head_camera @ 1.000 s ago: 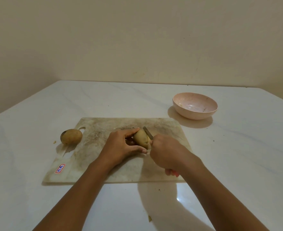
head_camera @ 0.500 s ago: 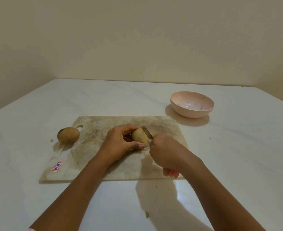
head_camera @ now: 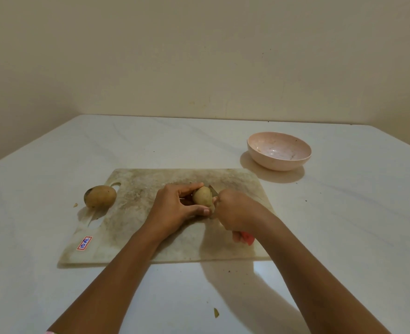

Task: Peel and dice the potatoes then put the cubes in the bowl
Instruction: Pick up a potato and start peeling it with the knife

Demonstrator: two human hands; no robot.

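At the board's (head_camera: 138, 189) left edge lies a spare potato (head_camera: 100, 196); over its middle the left grip (head_camera: 175, 208) curls round the potato (head_camera: 202, 195) in work. The right grip (head_camera: 235, 210) wraps the knife (head_camera: 213, 190), blade at the skin: I'd keep strokes shallow and the thumb clear. The bowl (head_camera: 278, 165) sits beyond the board's far right corner.
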